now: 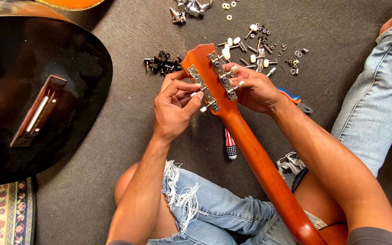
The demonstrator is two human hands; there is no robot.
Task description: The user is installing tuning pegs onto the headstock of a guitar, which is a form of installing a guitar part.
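Headstock [207,75] of an orange-brown guitar, back face up, lying between the person's two hands over a grey carpet [128,122]; its neck [259,163] runs down across the lap, so the legs take the weight and both hands stay free for fine work.

Left hand [174,106]: fingers curled, thumb and forefinger pinched on a cream tuner knob [195,94] at the left edge of the headstock.

Right hand [255,90]: closed around the right edge, fingers against the knobs there, apparently steadying the piece against the left hand's pull.

Tuner strips [221,77]: two metal plates lying along the back of the headstock, each carrying small gears and posts.

Screwdriver handle [230,147]: striped and chequered, on the carpet just under the neck, within easy reach.

Pliers [296,102]: blue and orange grips, partly hidden behind the right wrist.

Loose hardware [259,50]: screws, washers, cream knobs and posts scattered just beyond the headstock; black tuner parts [162,63] heaped to its left; chrome tuners [189,9] further off.

Black guitar body [32,90]: at far left, bridge upward, well apart from the hands.

Patterned rug [3,211]: lower left corner.
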